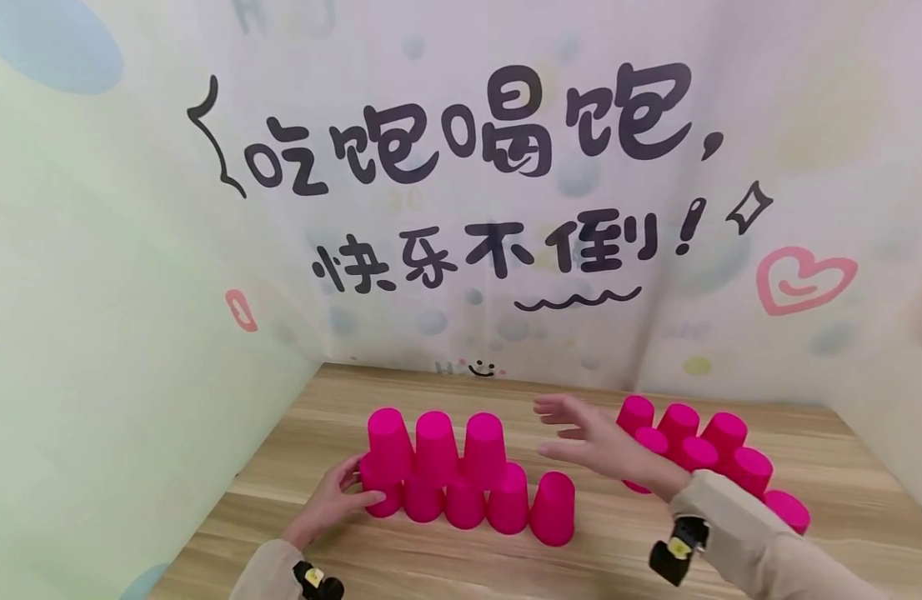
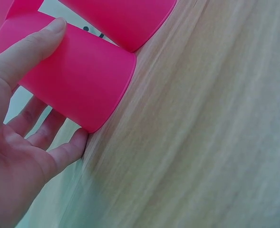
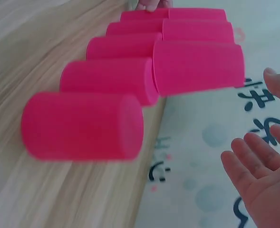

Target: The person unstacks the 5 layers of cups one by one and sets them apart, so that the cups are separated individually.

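Several pink cups stand upside down in a row on the table, with three more cups [image 1: 434, 446] set on top toward the left. My left hand [image 1: 332, 502] is around the leftmost bottom cup [image 2: 82, 71]; the thumb lies on its near side, the fingers along its far side. At the right end of the row, the last cup [image 1: 553, 510] has nothing on it. My right hand [image 1: 590, 437] is raised in the air to the right of the stacked cups, its fingers extended and holding nothing. The right wrist view shows its palm [image 3: 268, 190] apart from the cups.
Another group of upside-down pink cups [image 1: 724, 429] stands on the right of the wooden table [image 1: 461, 575], partly behind my right forearm. A printed curtain [image 1: 461, 333] hangs behind the table, and a pale wall [image 1: 93, 333] is on the left.
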`<move>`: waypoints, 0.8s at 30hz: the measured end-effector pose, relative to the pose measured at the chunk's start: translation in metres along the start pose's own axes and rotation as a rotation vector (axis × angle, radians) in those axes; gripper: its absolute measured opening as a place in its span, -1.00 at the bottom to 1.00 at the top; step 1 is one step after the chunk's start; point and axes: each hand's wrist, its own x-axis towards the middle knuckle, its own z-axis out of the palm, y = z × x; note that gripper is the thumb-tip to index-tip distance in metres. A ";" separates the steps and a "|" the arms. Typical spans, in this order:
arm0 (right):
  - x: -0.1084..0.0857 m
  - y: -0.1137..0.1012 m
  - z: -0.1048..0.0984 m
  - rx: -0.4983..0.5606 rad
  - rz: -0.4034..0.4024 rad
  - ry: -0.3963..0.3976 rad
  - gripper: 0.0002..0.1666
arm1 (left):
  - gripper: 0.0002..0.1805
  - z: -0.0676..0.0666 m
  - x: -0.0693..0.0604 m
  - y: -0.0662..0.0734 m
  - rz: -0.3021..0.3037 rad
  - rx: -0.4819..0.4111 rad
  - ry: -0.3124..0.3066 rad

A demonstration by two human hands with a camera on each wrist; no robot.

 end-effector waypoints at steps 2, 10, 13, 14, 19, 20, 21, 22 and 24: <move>0.011 0.001 0.012 0.024 0.006 -0.001 -0.34 | -0.33 -0.001 0.000 -0.001 0.010 0.003 0.000; 0.033 0.004 0.049 0.141 0.050 -0.006 -0.26 | -0.34 -0.001 0.000 -0.001 0.019 -0.009 -0.004; 0.032 0.006 0.056 0.150 0.049 -0.018 -0.27 | -0.33 0.000 -0.001 -0.001 0.019 -0.008 -0.009; 0.032 0.006 0.058 0.148 0.048 -0.017 -0.28 | -0.33 0.001 -0.001 -0.002 0.018 -0.005 -0.010; 0.032 0.009 0.063 0.120 0.022 0.000 -0.34 | -0.33 0.000 0.000 -0.004 0.000 0.009 0.009; 0.032 0.009 0.064 0.116 0.022 0.003 -0.36 | -0.33 0.000 0.001 -0.004 0.000 0.009 0.011; 0.032 0.010 0.064 0.115 0.021 0.006 -0.36 | -0.33 0.000 0.000 -0.004 0.001 0.009 0.015; 0.032 0.010 0.064 0.113 0.021 0.008 -0.37 | -0.33 0.000 0.001 -0.004 -0.001 0.006 0.014; 0.032 0.011 0.064 0.111 0.030 0.012 -0.37 | -0.32 0.000 0.000 -0.004 0.001 0.001 0.009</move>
